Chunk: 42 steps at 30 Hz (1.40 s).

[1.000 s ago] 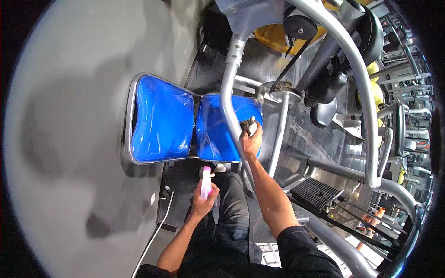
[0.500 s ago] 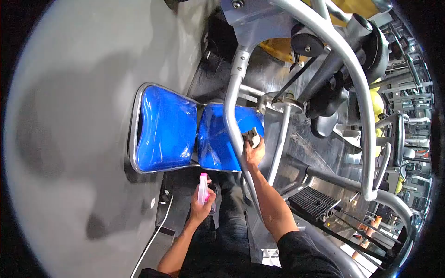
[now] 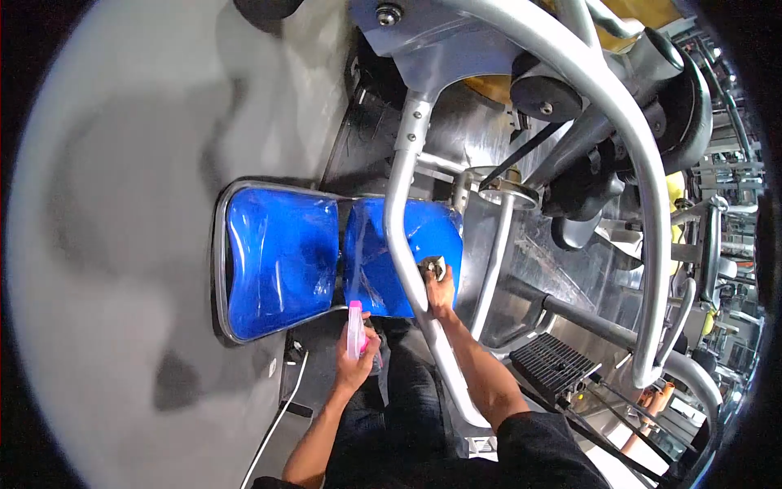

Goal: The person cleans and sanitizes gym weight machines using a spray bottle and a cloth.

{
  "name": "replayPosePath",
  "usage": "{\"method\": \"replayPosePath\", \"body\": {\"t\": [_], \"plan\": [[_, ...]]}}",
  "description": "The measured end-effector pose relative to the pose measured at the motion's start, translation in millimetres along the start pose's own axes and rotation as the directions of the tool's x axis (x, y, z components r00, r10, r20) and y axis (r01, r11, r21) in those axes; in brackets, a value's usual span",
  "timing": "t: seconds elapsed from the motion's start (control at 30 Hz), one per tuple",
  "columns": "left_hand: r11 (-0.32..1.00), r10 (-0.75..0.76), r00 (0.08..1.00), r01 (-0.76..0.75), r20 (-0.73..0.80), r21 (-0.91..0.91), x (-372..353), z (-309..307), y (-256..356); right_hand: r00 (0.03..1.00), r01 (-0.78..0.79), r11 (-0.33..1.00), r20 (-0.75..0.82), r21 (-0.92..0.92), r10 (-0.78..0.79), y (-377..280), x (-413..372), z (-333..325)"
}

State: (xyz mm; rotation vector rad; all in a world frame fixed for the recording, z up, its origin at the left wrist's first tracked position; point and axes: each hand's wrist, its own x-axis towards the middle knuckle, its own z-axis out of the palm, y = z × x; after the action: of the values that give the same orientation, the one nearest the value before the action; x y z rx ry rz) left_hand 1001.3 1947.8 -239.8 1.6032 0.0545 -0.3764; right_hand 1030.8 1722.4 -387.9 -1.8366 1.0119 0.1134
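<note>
My left hand [image 3: 356,359] is wrapped round a spray bottle with a pink-and-white trigger head [image 3: 355,330]; its lower part is mostly hidden by my fingers. My right hand [image 3: 441,295] reaches past a silver tube and grips a crumpled dark-and-white cloth [image 3: 432,267]. That cloth rests against the blue seat [image 3: 379,253] of a metal-framed chair, toward the seat's right side. Clear, creased plastic seems to cover the seat and the blue backrest [image 3: 281,261].
A silver tubular gym-machine frame [image 3: 397,204] crosses in front of the seat, close to my right forearm. A grey wall [image 3: 122,244] stands behind the backrest. A white cable [image 3: 281,416] runs along the floor at lower left. More gym equipment [image 3: 729,236] fills the far right.
My right hand and the cloth have shifted slightly toward me across the seat. The camera view has moved a little, so the chair appears lower. My left hand still grips the spray bottle.
</note>
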Motion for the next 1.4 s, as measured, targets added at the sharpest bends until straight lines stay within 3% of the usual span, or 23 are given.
{"method": "replayPosePath", "body": {"t": [0.03,0.1,0.13,0.2,0.27,0.33,0.4,0.43,0.53,0.63,0.7,0.73,0.8,0.9,0.93,1.0,1.07,1.13,1.2,1.23,1.27,1.33,1.4], "plan": [[1.000,0.001,1.000,-0.001,-0.001,0.007,3.6,0.9,-0.3,1.000,-0.001,1.000,0.004,0.006,0.001,6.5,13.2,5.2],[0.996,-0.016,1.000,0.017,-0.014,0.087,9.6,0.5,-1.5,0.962,-0.092,0.895,0.270,0.436,-0.033,29.9,50.3,30.5],[0.995,-0.016,1.000,0.018,-0.018,0.095,15.0,1.3,1.5,0.960,-0.095,0.893,0.277,0.441,-0.035,28.9,67.5,42.2],[0.999,-0.012,0.999,0.014,-0.047,0.037,21.8,5.4,9.4,0.959,0.110,0.963,0.229,0.247,-0.168,11.7,105.4,66.6],[0.999,0.019,0.998,-0.016,-0.063,0.052,29.1,7.8,11.3,0.989,-0.018,0.984,0.145,0.178,-0.008,-62.3,121.6,67.8],[0.997,0.046,0.996,-0.041,-0.078,0.064,33.7,12.2,14.1,0.997,-0.073,0.709,0.066,0.702,0.038,-94.5,156.1,81.7],[1.000,0.006,0.994,-0.005,-0.113,0.010,36.3,17.3,18.7,0.998,0.065,0.557,-0.056,0.828,-0.034,-147.0,155.8,68.7],[1.000,0.002,0.994,0.000,-0.111,0.013,35.9,18.4,17.6,0.974,0.207,0.732,-0.211,0.649,-0.089,-158.3,159.6,70.7],[1.000,-0.017,0.993,0.015,-0.113,-0.019,34.5,24.6,14.6,0.861,0.502,0.826,-0.236,0.256,-0.450,-143.1,136.9,60.0],[0.999,0.039,0.994,-0.039,-0.106,0.000,35.5,30.1,17.9,0.815,0.534,0.797,0.079,0.282,-0.574,-87.4,93.8,33.9],[1.000,-0.018,0.997,0.020,-0.072,0.022,31.3,31.1,18.6,0.740,0.573,0.785,0.262,0.236,-0.619,-42.8,61.5,14.2],[0.999,-0.021,0.998,0.023,-0.067,0.024,28.5,30.8,17.0,0.762,0.470,0.833,0.343,0.292,-0.550,-31.7,46.9,0.5],[0.996,-0.089,0.996,0.089,-0.032,0.002,24.9,29.7,9.7,0.724,0.502,0.818,0.380,0.282,-0.576,0.5,48.6,-17.7],[0.995,0.008,1.000,-0.007,-0.009,0.097,23.5,26.6,-3.9,0.666,0.227,0.968,0.708,0.107,-0.234,35.0,63.8,-21.7],[0.995,0.009,1.000,-0.009,-0.003,0.100,24.6,27.7,0.1,0.670,0.224,0.968,0.704,0.112,-0.236,22.6,67.3,-19.7],[0.995,0.041,0.999,-0.039,-0.019,0.091,27.8,30.1,13.7,0.776,-0.110,0.980,0.631,0.168,-0.021,-27.5,76.4,-3.2],[0.991,0.052,0.999,-0.051,-0.005,0.126,27.1,29.6,17.1,0.918,0.083,0.940,0.342,0.332,-0.202,-48.2,106.9,33.5],[0.984,0.066,0.998,-0.065,0.000,0.163,25.5,27.7,17.3,0.986,0.016,0.879,0.139,0.477,-0.094,-70.1,149.9,69.8],[0.982,0.093,0.996,-0.093,0.010,0.164,23.7,26.0,15.0,0.992,0.103,0.669,-0.128,0.736,-0.012,-129.8,146.2,73.3],[0.996,0.010,1.000,-0.010,0.003,0.085,21.8,27.2,16.7,0.983,0.178,0.588,-0.173,0.789,-0.065,-133.0,149.7,78.6],[0.996,0.012,1.000,-0.012,0.000,0.087,21.2,25.4,14.1,0.983,0.177,0.587,-0.171,0.790,-0.067,-130.2,147.3,81.0],[0.960,0.114,0.988,-0.138,0.108,0.244,22.3,22.2,5.6,0.936,0.341,0.743,-0.131,0.576,-0.328,-111.6,136.5,79.7],[0.982,0.095,0.991,-0.109,0.096,0.152,27.2,26.8,10.8,0.892,0.333,0.792,0.103,0.511,-0.441,-78.6,116.9,54.7]]}}
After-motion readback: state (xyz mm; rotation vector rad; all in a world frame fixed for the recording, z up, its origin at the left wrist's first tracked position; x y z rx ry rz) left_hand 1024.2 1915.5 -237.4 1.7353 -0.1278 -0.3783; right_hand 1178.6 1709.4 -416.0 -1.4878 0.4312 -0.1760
